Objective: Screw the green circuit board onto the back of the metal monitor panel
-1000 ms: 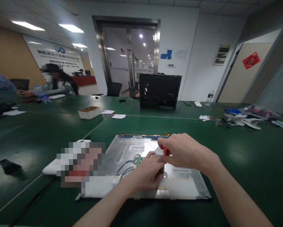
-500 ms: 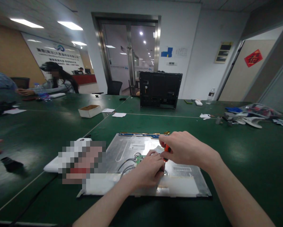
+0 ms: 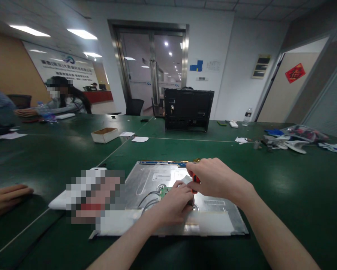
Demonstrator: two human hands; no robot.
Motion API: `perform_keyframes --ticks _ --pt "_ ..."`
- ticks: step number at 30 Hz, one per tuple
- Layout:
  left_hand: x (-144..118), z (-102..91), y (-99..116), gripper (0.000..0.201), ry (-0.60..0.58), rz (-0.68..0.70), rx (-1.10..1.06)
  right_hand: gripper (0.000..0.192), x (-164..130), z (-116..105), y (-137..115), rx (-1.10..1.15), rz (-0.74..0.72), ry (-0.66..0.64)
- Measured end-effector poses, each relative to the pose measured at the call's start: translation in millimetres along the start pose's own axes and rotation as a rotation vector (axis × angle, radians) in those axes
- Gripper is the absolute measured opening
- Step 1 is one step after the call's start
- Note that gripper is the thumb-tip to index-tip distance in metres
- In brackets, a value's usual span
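A silver metal display panel (image 3: 219, 221) lies flat on the green table in front of me, back side up. My right hand (image 3: 213, 178) is closed around an orange-handled screwdriver (image 3: 195, 180), held upright over the panel's middle. My left hand (image 3: 174, 204) rests on the panel just below it, fingers pinched around the screwdriver's lower end; the tip is hidden. Next to my left hand, grey cables (image 3: 147, 198) run from a small green circuit board (image 3: 164, 191).
A blurred-out patch (image 3: 93, 197) covers something white left of the panel. Another person's hand (image 3: 5, 198) lies on the table at far left. Farther back: a cardboard box (image 3: 105, 134), a black monitor housing (image 3: 188, 109), loose parts (image 3: 292, 140) at right, a seated person (image 3: 63, 99).
Another person's hand has slid in across the table from the left edge. My hands stay on the screwdriver over the panel, shifting only slightly.
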State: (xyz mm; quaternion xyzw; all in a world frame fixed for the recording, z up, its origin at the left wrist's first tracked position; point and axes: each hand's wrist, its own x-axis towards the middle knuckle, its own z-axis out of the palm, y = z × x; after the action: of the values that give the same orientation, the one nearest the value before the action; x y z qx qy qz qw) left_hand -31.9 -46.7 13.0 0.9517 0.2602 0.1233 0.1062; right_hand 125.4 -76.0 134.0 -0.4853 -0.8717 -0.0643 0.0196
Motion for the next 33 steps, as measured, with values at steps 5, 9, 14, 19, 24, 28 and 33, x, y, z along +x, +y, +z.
perform_keyframes --ticks 5,9,14,19,24,28,33 --pt "-0.5 0.0 -1.0 0.011 -0.001 -0.001 0.009 0.023 -7.0 -5.8 6.4 0.026 0.028 0.056" --pt "-1.1 2.0 -3.0 0.013 -0.003 0.031 -0.02 0.02 -19.8 -11.7 14.8 0.05 0.089 0.102" --pt "-1.5 1.4 -2.2 0.013 0.012 0.034 -0.043 0.018 -43.8 -5.8 30.6 0.173 0.174 0.102" --pt "-1.4 -1.9 -1.1 0.013 0.008 0.028 -0.062 0.02 -61.0 10.1 38.3 0.384 0.244 0.158" --pt "-0.9 -4.5 0.0 0.012 -0.006 0.032 -0.038 0.026 -47.0 28.2 35.0 0.632 0.199 0.296" --pt "-0.4 -4.2 0.5 0.011 -0.001 0.018 -0.038 0.034 -23.9 56.3 30.8 0.846 0.188 0.5" --pt "-0.3 -0.4 -1.2 0.014 0.013 0.023 -0.083 0.03 -11.9 91.0 18.1 1.02 0.194 0.681"
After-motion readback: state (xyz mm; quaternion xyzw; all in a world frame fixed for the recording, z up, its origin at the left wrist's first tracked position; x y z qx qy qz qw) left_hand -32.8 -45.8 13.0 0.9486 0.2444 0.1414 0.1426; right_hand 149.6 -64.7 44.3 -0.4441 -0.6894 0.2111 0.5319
